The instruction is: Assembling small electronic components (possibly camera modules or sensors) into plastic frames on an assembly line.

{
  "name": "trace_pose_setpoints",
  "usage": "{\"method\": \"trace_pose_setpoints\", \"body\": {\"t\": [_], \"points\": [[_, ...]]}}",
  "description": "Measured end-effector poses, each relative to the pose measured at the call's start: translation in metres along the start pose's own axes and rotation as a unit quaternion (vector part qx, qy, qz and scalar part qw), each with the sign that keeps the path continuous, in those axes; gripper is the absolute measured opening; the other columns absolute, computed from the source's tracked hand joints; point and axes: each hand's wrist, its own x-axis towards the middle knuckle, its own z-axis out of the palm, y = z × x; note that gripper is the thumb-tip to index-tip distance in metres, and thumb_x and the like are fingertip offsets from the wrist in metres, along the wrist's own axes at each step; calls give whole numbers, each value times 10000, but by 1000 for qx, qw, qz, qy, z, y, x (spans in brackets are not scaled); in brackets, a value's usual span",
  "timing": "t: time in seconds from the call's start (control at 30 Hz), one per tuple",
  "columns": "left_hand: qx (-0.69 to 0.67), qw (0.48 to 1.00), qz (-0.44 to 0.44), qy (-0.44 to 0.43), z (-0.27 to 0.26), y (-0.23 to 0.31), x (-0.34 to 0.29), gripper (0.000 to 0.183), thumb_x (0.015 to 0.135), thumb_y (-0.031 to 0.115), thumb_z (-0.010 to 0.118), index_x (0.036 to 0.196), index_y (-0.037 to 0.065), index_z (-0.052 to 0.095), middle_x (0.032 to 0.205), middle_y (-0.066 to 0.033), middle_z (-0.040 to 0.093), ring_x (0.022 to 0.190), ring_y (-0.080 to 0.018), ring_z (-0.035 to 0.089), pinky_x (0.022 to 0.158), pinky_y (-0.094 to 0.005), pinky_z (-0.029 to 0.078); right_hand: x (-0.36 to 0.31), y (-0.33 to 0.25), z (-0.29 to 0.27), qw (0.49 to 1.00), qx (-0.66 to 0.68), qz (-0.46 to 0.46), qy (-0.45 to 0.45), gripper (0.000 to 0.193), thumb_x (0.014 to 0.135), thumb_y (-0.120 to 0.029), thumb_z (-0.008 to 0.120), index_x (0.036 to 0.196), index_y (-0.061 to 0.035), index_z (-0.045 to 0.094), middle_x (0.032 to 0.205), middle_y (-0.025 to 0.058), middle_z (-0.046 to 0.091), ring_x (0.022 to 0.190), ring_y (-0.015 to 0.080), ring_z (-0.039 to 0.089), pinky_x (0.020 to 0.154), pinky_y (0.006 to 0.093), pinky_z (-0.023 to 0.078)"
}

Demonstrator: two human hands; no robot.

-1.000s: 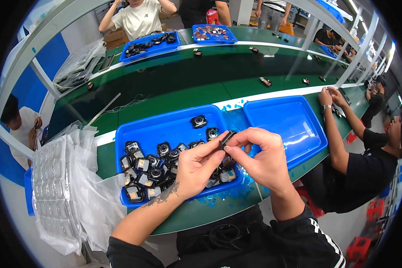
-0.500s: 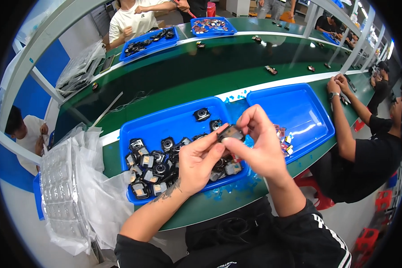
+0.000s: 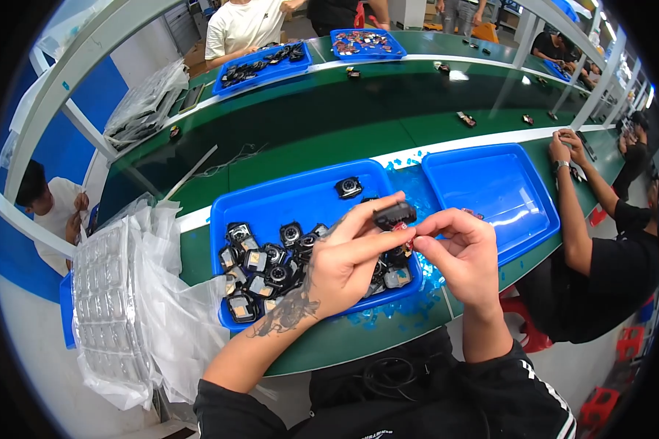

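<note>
My left hand [image 3: 344, 267] is closed on a black watch case [image 3: 394, 214], tipped up between its fingers. Right beside it, my right hand [image 3: 465, 256] pinches a small reddish part [image 3: 408, 235] at the fingertips. That part touches or lies very near my left fingers; whether it is joined to the case I cannot tell. Beneath my hands is a blue tray [image 3: 223, 212] of black watch cases [image 3: 277, 275], some with round dials or rings, others with beige squares. My left forearm and hand cover part of the tray.
Another blue tray [image 3: 490, 183] stands on the right, with blue film scraps [image 3: 428, 282] between the trays. Clear plastic blister trays [image 3: 106, 293] are stacked at left. Beyond runs a green conveyor belt [image 3: 307, 124] carrying small parts. A co-worker's arms [image 3: 575, 190] are at right.
My left hand has turned, bringing the case upright. The small reddish part now shows at my right fingertips, lower than before. The whole scene has shifted slightly rightward in view.
</note>
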Motion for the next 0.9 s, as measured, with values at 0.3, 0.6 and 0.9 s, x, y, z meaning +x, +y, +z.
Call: {"method": "trace_pose_setpoints", "body": {"t": [0.3, 0.6, 0.9], "points": [[170, 978, 102, -72, -4, -1, 5, 210, 752, -56, 721, 960, -23, 714, 1127, -152, 679, 946, -270, 694, 788, -313, 564, 9, -3, -18, 997, -14, 59, -50, 157, 810, 3, 733, 887, 8, 596, 863, 54, 643, 845, 90, 620, 688, 211, 556], [155, 987, -3, -36, 7, 11, 3, 207, 814, -30, 715, 1019, 1, 724, 1057, -136, 685, 870, -197, 696, 732, -275, 564, 3, -5, -16, 999, -39, 18, 20, 131, 811, 23, 706, 894, 11, 605, 863, 46, 644, 803, 82, 618, 669, 195, 534], [-255, 904, -342, -1, 11, 10, -2, 174, 907, -3, 634, 1056, -75, 689, 955, -103, 689, 855, -144, 669, 772, -247, 547, -7, 2, -15, 992, -67, -100, -23, 293, 829, 61, 677, 1085, 11, 542, 940, 64, 605, 817, 90, 605, 699, 204, 503]]}}
